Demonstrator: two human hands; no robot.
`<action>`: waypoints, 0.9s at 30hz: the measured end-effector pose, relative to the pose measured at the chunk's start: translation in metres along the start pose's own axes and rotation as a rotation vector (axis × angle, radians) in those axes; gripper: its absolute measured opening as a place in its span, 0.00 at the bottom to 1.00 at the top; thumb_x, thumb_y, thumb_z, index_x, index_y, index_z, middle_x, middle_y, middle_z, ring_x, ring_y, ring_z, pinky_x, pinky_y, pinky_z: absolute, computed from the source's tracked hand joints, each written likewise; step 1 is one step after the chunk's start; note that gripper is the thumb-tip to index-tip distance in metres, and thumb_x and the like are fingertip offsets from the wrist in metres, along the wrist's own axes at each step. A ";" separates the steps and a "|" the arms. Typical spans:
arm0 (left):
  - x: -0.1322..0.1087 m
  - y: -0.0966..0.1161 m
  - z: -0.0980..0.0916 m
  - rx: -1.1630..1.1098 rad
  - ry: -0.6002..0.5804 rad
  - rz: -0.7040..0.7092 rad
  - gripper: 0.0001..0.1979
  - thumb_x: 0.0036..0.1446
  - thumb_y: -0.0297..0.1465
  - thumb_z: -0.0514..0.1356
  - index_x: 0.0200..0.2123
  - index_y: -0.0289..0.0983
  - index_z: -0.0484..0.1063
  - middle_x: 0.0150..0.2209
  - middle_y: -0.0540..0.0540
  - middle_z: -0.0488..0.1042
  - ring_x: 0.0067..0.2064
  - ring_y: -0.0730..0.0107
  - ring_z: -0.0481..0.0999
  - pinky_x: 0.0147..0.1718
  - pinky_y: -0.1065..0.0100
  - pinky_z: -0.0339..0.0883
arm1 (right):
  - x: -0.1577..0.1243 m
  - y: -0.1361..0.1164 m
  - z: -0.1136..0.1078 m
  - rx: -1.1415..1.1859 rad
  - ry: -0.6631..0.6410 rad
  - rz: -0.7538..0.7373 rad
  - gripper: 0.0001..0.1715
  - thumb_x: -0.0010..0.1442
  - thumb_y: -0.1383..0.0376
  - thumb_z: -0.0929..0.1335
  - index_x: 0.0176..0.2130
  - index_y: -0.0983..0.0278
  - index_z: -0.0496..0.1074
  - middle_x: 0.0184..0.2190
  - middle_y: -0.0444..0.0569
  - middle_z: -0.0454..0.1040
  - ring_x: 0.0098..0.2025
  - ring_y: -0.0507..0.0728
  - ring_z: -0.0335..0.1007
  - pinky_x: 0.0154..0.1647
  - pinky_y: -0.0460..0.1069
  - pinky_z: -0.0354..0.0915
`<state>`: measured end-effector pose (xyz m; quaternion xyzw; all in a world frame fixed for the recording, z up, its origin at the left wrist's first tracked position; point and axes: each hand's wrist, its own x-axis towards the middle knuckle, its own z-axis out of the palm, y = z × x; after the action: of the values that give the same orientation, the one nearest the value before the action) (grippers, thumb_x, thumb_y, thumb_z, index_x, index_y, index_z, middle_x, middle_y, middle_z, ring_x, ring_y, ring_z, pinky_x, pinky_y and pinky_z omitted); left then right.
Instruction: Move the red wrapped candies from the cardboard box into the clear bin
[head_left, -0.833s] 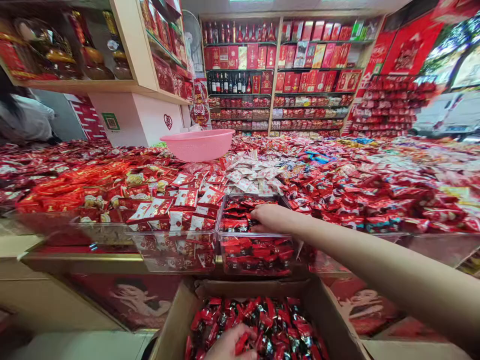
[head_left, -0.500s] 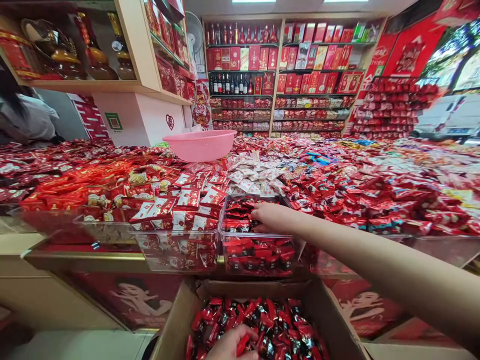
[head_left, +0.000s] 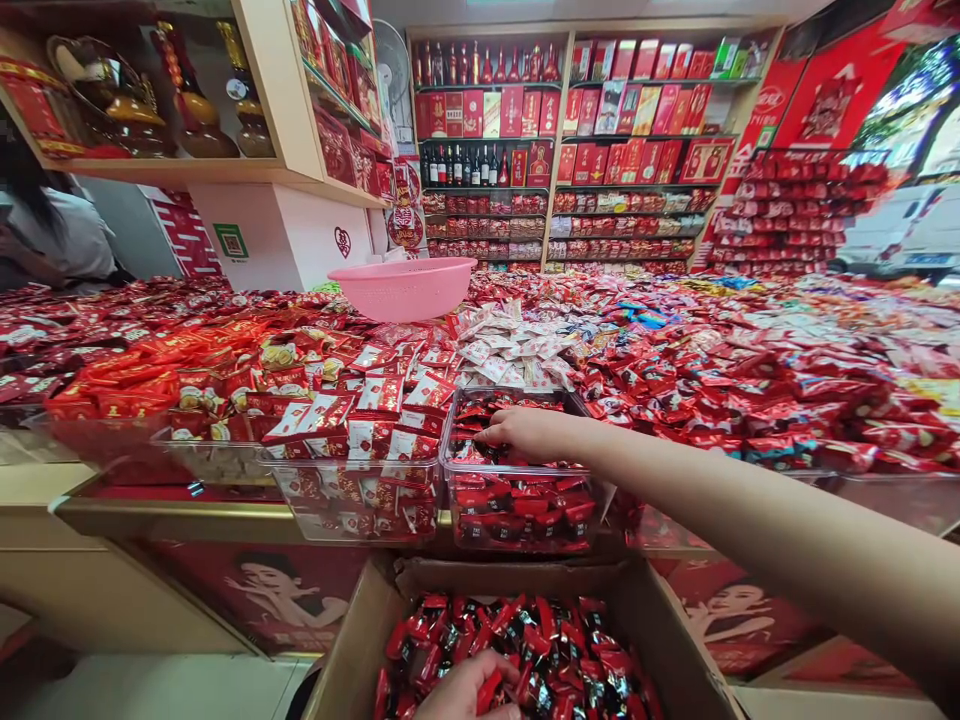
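Head view: the left hand point(head_left: 466, 688), cropped below, curls among glossy red-and-black wrapped packets point(head_left: 559, 650) in a brown cardboard box point(head_left: 517, 575); the right hand point(head_left: 529, 434), fingertips partly hidden in a clear plastic bin point(head_left: 525, 469), has shifted leftward; neither grip can be determined.

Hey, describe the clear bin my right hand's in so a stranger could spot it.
Start from the open cardboard box at bottom centre. Just above it in view, along the counter, sits the clear bin with the right hand in it. It holds red-and-black packets, unlike the red-and-white packets in the next bin to its left.
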<state>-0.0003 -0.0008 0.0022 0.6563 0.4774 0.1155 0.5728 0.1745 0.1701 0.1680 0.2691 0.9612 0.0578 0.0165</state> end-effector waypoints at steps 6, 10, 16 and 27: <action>0.002 -0.006 0.000 0.016 0.030 -0.047 0.16 0.44 0.27 0.53 0.40 0.42 0.66 0.37 0.52 0.71 0.38 0.67 0.68 0.38 0.70 0.58 | -0.007 -0.007 -0.001 0.059 0.044 0.063 0.27 0.45 0.73 0.64 0.48 0.67 0.62 0.41 0.56 0.65 0.42 0.57 0.62 0.40 0.48 0.59; 0.007 -0.014 0.003 -0.054 0.119 0.002 0.18 0.42 0.24 0.53 0.39 0.41 0.67 0.40 0.51 0.70 0.41 0.66 0.68 0.41 0.68 0.58 | -0.012 -0.003 -0.004 0.113 0.122 0.096 0.24 0.46 0.69 0.65 0.46 0.67 0.64 0.43 0.56 0.62 0.43 0.57 0.61 0.42 0.50 0.59; -0.001 0.014 0.004 -0.626 0.280 0.193 0.18 0.45 0.28 0.58 0.42 0.38 0.62 0.40 0.45 0.71 0.40 0.66 0.70 0.40 0.65 0.62 | -0.046 -0.028 -0.024 0.261 0.613 0.188 0.12 0.53 0.68 0.61 0.39 0.65 0.67 0.37 0.52 0.67 0.39 0.54 0.63 0.40 0.50 0.60; -0.021 0.086 0.008 -1.045 0.287 0.175 0.10 0.47 0.29 0.59 0.36 0.37 0.64 0.37 0.47 0.72 0.39 0.68 0.71 0.37 0.66 0.65 | -0.106 -0.149 0.065 1.112 0.550 0.602 0.10 0.52 0.60 0.62 0.31 0.64 0.66 0.25 0.45 0.69 0.27 0.50 0.62 0.28 0.45 0.61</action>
<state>0.0367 -0.0122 0.0818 0.2992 0.3734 0.4728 0.7400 0.1926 -0.0046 0.0853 0.4682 0.7009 -0.3757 -0.3852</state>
